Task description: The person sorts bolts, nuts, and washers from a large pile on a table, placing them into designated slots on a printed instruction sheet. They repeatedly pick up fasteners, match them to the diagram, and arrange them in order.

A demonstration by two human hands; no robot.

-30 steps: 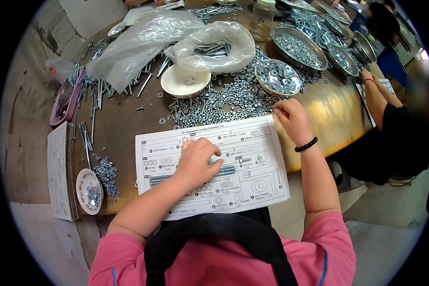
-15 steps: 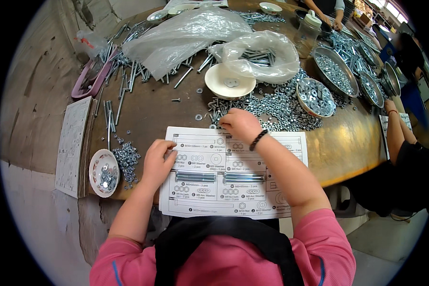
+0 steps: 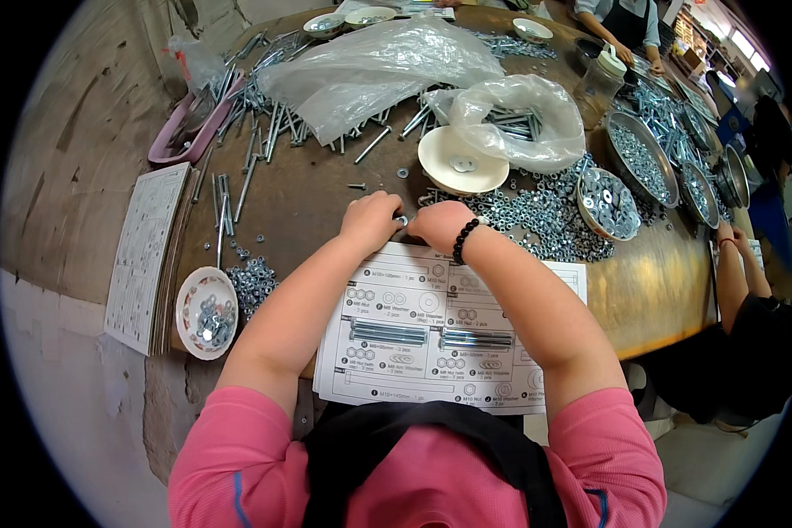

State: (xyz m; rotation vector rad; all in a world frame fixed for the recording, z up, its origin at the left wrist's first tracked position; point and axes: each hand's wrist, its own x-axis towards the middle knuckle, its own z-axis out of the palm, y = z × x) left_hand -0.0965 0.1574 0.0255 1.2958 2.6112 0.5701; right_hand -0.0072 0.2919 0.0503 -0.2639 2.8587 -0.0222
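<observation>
My left hand [image 3: 371, 223] reaches past the far edge of the printed sheets, its fingers bunched at a small shiny washer [image 3: 401, 221]. Close beside it, my right hand [image 3: 442, 224] has its fingers curled together. What those fingers hold, if anything, is hidden. Under my forearms lies a stack of white sheets [image 3: 414, 398] printed with outlined hardware parts. Two groups of metal rods, one on the left [image 3: 389, 333] and one on the right [image 3: 475, 339], rest on it. Just beyond my right hand spreads a heap of loose nuts [image 3: 537, 211].
A cream bowl [image 3: 440, 167] with washers stands beyond my hands. Clear plastic bags [image 3: 378, 66] cover long bolts. At left are a patterned bowl [image 3: 185, 312], loose nuts [image 3: 253, 283] and a pink basket [image 3: 169, 132]. Metal bowls [image 3: 625, 167] stand at right, near other people's arms [image 3: 748, 273].
My left hand has left the sheets' left part and moved forward and right to the washer. My right hand has come left over the table, close to it. The whole view has shifted slightly.
</observation>
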